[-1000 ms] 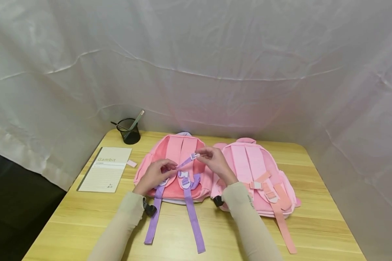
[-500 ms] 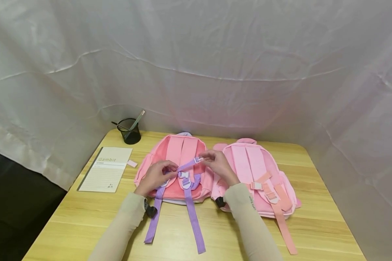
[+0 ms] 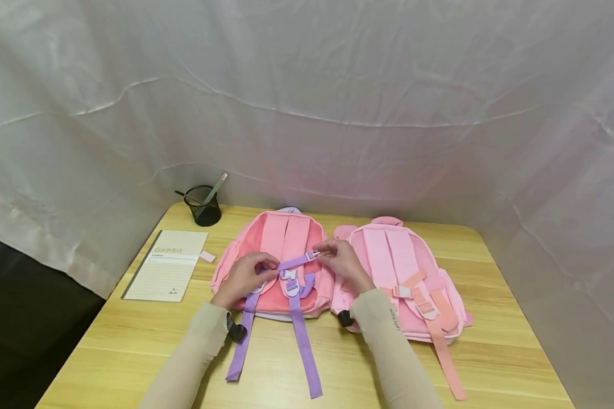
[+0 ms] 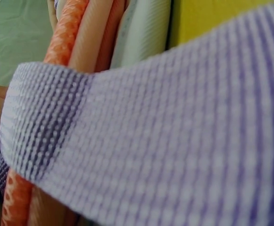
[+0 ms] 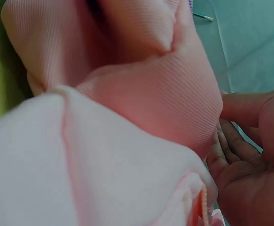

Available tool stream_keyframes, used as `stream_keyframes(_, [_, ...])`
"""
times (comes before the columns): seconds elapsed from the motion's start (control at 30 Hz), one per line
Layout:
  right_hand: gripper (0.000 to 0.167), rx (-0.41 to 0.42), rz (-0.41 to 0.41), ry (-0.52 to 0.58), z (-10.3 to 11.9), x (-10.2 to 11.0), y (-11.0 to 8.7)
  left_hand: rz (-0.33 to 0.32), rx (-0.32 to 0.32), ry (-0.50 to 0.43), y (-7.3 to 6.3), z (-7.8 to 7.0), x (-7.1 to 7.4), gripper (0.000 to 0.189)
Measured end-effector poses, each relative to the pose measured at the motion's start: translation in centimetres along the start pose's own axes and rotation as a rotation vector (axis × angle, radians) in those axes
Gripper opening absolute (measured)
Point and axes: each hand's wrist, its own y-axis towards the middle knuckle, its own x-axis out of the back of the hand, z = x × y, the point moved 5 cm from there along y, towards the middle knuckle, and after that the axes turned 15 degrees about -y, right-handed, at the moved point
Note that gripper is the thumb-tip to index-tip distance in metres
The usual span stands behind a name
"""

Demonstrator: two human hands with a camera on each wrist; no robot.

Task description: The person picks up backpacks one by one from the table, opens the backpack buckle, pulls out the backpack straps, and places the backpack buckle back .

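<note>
A pink backpack (image 3: pixel 225 270) with purple straps lies with its shoulder straps facing up. Across it runs a short purple strap (image 3: pixel 294 263), stretched between my hands and ending in a white-and-purple buckle (image 3: pixel 312 255). My left hand (image 3: pixel 243 278) pinches the strap's left end. At the other end, my right hand (image 3: pixel 345 261) pinches the buckle with thumb and fingers. Below the strap sits another white buckle (image 3: pixel 289 274) on the shoulder strap. In the left wrist view, purple webbing (image 4: pixel 174 132) covers most of the picture. The right wrist view shows my right palm (image 5: pixel 249 183) beside pink fabric; its fingertips are hidden.
A lighter pink backpack (image 3: pixel 424 255) with coral straps lies against the first one's right side. To the left are a notebook (image 3: pixel 164 267), a pink eraser-like block (image 3: pixel 207 257) and a black mesh pen cup (image 3: pixel 207 215). Grey curtains (image 3: pixel 307 113) surround the wooden table (image 3: pixel 389 369).
My right hand has moved slightly right and down with the buckle, so the purple strap now lies flatter and straighter. My left hand has barely moved.
</note>
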Motion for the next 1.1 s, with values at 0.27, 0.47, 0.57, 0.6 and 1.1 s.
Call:
stream_keyframes(0.27, [0.023, -0.005, -0.004, -0.064, -0.06, -0.22, 0.06, -0.005, 0.018, 0.006, 0.08, -0.09, 0.08, 0.016])
stream_keyframes(0.47, [0.023, -0.005, -0.001, -0.076, -0.17, -0.4, 0.17, -0.003, 0.022, 0.004, 0.08, -0.14, 0.15, 0.017])
stream_keyframes(0.57, [0.023, 0.0, 0.01, -0.068, -0.19, -0.49, 0.13, -0.002, 0.016, -0.005, 0.12, -0.05, 0.2, 0.017])
stream_keyframes(0.6, [0.023, -0.001, 0.014, -0.063, -0.21, -0.5, 0.13, -0.002, 0.014, -0.008, 0.13, -0.03, 0.22, 0.018])
stream_keyframes(1.1, [0.024, -0.003, 0.02, -0.055, -0.36, -0.75, 0.03, 0.01, -0.006, -0.04, -0.23, -0.15, 0.34, 0.023])
